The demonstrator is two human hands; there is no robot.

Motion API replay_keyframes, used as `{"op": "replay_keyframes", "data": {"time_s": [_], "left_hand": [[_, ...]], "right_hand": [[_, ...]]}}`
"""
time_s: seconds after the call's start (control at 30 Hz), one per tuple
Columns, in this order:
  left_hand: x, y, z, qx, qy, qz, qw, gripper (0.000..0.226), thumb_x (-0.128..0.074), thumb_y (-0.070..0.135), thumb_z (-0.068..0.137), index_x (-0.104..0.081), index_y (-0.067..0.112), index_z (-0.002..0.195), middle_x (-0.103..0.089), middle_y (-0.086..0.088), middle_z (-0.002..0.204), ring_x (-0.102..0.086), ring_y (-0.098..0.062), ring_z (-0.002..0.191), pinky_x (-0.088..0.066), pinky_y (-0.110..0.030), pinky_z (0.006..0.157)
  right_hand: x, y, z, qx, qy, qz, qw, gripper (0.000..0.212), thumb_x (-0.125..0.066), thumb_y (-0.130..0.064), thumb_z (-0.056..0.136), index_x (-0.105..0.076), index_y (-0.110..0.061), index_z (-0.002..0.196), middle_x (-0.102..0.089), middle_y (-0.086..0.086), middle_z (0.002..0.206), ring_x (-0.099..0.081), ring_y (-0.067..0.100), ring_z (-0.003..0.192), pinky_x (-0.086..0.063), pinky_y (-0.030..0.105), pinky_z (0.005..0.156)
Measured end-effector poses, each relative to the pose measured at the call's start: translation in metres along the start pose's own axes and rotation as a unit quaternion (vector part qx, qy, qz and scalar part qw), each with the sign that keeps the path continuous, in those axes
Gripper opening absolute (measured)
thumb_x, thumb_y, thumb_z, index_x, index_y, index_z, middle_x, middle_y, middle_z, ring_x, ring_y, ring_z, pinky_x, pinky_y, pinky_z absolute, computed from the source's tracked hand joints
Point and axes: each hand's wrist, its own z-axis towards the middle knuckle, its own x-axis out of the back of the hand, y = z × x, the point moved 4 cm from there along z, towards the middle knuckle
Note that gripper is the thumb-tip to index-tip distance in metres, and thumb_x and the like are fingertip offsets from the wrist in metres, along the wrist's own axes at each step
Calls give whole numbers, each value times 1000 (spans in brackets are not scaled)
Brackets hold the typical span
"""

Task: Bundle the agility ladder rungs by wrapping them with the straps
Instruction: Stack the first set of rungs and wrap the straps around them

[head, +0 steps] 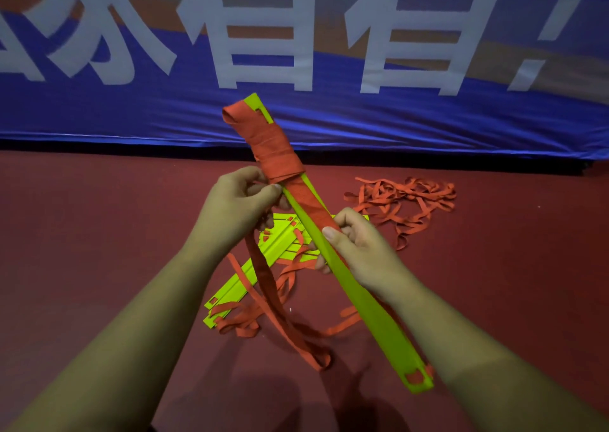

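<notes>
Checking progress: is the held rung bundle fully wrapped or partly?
Partly: red strap coils cover only the upper end of the rung bundle; the rest is bare green.

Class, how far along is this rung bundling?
Done: red strap coils cover the far end of the held rung. In hand: the left hand pinches the strap tail at the coils; the right hand grips the rung. Left: loose strap and more rungs on the floor.
</notes>
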Motion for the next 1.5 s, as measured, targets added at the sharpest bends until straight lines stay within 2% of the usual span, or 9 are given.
{"op": "replay_keyframes", "data": {"time_s": [0.13, 0.33, 0.43, 0.57, 0.77, 1.07, 1.23, 1.4, 1.5], "left_hand": [[-2, -8, 0, 38, 31, 74, 996, 20, -66, 25, 91, -60, 9, 80, -71, -10, 64, -58, -19, 44, -46, -26, 49], [-23, 1, -5, 4, 80, 158, 984, 55, -73, 56, 76, -59, 3, 80, -70, -12, 68, -66, -12, 50, -56, -41, 56], [-20, 6, -3, -9, 98, 146, 984, 39, -72, 47, 81, -65, 9, 76, -71, -5, 64, -66, -11, 51, -57, -39, 59], [-17, 12, 1, 9, 29, 5, 1000, 9, -68, 16, 88, -70, 8, 89, -71, -6, 71, -61, -13, 52, -51, -29, 56], [-2, 12, 4, -18, -65, -102, 992, 17, -61, 13, 80, -67, 2, 90, -64, -17, 73, -56, -29, 67, -46, -33, 63], [2, 14, -1, -79, -100, -173, 977, 17, -59, 6, 82, -65, 5, 98, -62, -12, 79, -56, -22, 67, -48, -27, 64], [5, 14, -1, -85, -64, -27, 994, 9, -55, 9, 98, -62, 6, 99, -70, 1, 71, -59, -15, 52, -49, -24, 53], [-6, 4, -3, -71, -15, 70, 995, 15, -63, 22, 95, -60, 15, 82, -75, -1, 75, -61, -15, 48, -52, -37, 55], [-18, 5, -7, -80, -11, 101, 992, 23, -68, 38, 87, -60, 18, 79, -72, -2, 70, -65, -15, 51, -55, -41, 57]], "right_hand": [[2, 0, 1, 10, 43, -39, 998, 15, -46, -9, 101, -37, -11, 89, -68, 21, 85, -63, 20, 60, -52, 30, 56], [-7, 6, 0, 34, 100, -153, 983, 20, -52, -15, 96, -37, -17, 83, -59, -3, 70, -64, 18, 69, -49, 38, 65], [-9, 4, 1, 51, 103, -159, 981, 22, -56, -24, 92, -37, -22, 82, -60, 8, 76, -59, 30, 72, -48, 49, 68], [-3, 0, 2, 42, 79, -129, 988, 31, -73, -25, 82, -43, -25, 90, -60, 0, 87, -57, 19, 73, -47, 37, 67], [2, 2, 3, -1, 9, -20, 1000, 39, -81, -8, 75, -56, -18, 103, -70, -2, 87, -66, 5, 74, -48, 20, 65], [0, -3, 3, 43, -2, -60, 997, 22, -73, -40, 74, -65, -22, 84, -63, 5, 75, -54, 15, 74, -46, 49, 67], [-1, -10, -1, 82, 47, -78, 992, 29, -65, -33, 80, -40, -26, 69, -34, -11, 62, -32, 10, 61, -27, 35, 57], [3, -3, -1, 49, 106, -37, 992, 32, -62, -14, 89, -38, -26, 71, -67, 13, 73, -62, 13, 62, -45, 33, 59], [4, -2, -1, 75, 150, -137, 976, 30, -61, -15, 87, -36, -24, 72, -63, 12, 74, -64, 23, 69, -51, 43, 64]]}}
